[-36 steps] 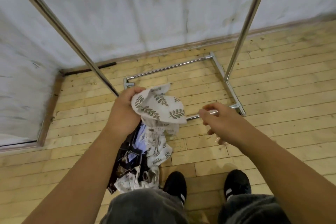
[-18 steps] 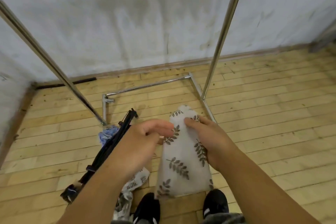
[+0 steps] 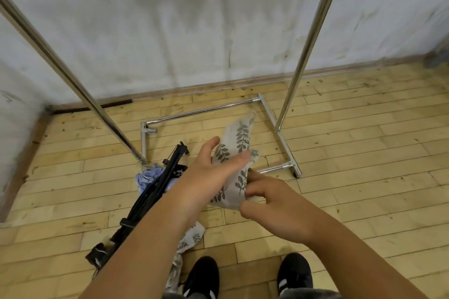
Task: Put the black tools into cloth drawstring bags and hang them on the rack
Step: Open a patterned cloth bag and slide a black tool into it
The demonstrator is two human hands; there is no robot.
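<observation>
- Holding leaf-print cloth bag (image 3: 239, 138) in mid-air above the rack base: right hand (image 3: 269, 206) pinches its lower end; left hand (image 3: 213, 172) lies against it, fingers straight, unclenched.
- Black folded tools (image 3: 150, 192): on the floor, partly hidden by the left forearm.
- Blue cloth (image 3: 148, 176), second leaf-print bag (image 3: 192, 238): touching the tools.
- Chrome rack (image 3: 308, 43): uprights either side.

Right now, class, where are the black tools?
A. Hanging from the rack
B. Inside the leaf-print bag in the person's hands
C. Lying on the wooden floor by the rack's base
C: the black tools lie on the wooden floor beside the foot of the rack, while the right hand pinches the leaf-print bag above them.
</observation>
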